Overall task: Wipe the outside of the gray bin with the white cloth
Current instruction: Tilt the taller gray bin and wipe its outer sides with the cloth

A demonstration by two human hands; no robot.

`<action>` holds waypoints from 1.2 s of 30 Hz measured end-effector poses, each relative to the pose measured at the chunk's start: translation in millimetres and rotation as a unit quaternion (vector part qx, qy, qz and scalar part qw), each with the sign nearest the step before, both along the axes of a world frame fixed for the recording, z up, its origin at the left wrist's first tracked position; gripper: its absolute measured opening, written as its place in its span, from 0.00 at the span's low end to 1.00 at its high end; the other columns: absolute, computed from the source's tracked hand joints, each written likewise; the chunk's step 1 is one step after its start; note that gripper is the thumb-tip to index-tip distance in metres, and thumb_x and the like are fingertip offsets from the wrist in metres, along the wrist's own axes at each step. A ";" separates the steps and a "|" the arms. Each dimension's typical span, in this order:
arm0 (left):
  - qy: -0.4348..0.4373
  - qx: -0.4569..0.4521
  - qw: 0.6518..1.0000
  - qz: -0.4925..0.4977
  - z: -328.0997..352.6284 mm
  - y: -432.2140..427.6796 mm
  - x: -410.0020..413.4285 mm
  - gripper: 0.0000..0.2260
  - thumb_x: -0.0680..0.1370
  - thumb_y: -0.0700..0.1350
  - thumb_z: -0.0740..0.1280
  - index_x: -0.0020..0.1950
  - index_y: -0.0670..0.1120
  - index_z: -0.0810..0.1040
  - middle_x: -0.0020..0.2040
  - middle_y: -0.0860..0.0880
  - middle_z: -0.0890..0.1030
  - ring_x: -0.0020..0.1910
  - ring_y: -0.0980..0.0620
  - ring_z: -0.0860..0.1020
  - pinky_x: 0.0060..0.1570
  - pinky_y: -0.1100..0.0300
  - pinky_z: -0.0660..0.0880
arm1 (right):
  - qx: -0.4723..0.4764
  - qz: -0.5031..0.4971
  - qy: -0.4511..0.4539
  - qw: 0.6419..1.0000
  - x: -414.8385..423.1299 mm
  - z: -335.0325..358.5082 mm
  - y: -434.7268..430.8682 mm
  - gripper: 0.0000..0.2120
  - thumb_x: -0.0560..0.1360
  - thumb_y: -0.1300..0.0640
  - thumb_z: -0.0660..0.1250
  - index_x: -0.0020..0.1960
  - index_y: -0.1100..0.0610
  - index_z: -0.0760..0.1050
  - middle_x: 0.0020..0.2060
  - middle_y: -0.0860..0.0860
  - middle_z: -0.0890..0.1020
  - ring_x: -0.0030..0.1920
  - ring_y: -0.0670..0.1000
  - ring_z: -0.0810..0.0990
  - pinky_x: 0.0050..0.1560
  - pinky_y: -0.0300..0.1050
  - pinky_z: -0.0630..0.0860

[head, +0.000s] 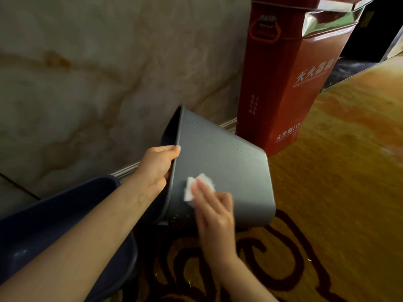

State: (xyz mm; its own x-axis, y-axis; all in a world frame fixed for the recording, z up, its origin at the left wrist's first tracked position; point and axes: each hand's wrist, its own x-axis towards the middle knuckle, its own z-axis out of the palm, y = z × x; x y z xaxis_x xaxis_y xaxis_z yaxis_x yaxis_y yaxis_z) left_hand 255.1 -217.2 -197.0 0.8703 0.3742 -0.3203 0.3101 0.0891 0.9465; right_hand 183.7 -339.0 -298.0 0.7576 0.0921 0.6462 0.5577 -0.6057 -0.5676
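The gray bin (224, 162) is tipped on its side, its open mouth turned left toward the wall and its base toward the right. My left hand (157, 166) grips the rim, thumb on the outside and fingers inside the opening. A small crumpled white cloth (193, 186) lies against the bin's outer side wall near the rim. My right hand (214, 212) presses the cloth flat with extended fingers, covering its lower right part. Small pale specks dot the bin's lower edge.
A tall red fire extinguisher box (290, 79) stands just behind the bin on the right. A marbled wall (87, 73) runs along the left. A dark blue tub (54, 214) sits under my left forearm. Patterned yellow carpet (338, 182) spreads to the right.
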 end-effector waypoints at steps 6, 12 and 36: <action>-0.004 0.043 0.999 -0.011 -1.4 -1.9 4.8 0.17 0.76 0.43 0.64 0.64 0.39 0.74 0.64 0.41 0.77 0.65 0.45 0.73 0.68 0.46 0.67 | 0.100 -0.244 0.193 0.945 38.3 -53.2 -109.4 0.14 0.75 0.63 0.66 0.60 0.58 0.76 0.58 0.54 0.80 0.52 0.54 0.74 0.49 0.43 0.68; -0.008 0.053 0.998 0.014 14.3 -16.1 14.0 0.12 0.75 0.40 0.65 0.56 0.35 0.77 0.52 0.41 0.80 0.57 0.41 0.77 0.61 0.47 0.72 | 0.154 -0.244 0.231 0.929 48.6 -41.8 -99.5 0.12 0.76 0.58 0.65 0.58 0.58 0.77 0.57 0.54 0.81 0.52 0.50 0.71 0.52 0.42 0.66; -0.047 0.013 0.874 -0.484 22.4 27.3 -57.4 0.48 0.72 0.33 0.68 0.69 0.72 0.41 0.66 0.51 0.77 0.63 0.49 0.77 0.57 0.59 0.76 | 0.115 -0.066 0.130 0.983 45.8 34.3 -36.2 0.12 0.75 0.59 0.66 0.58 0.51 0.77 0.47 0.39 0.76 0.47 0.44 0.72 0.45 0.28 0.62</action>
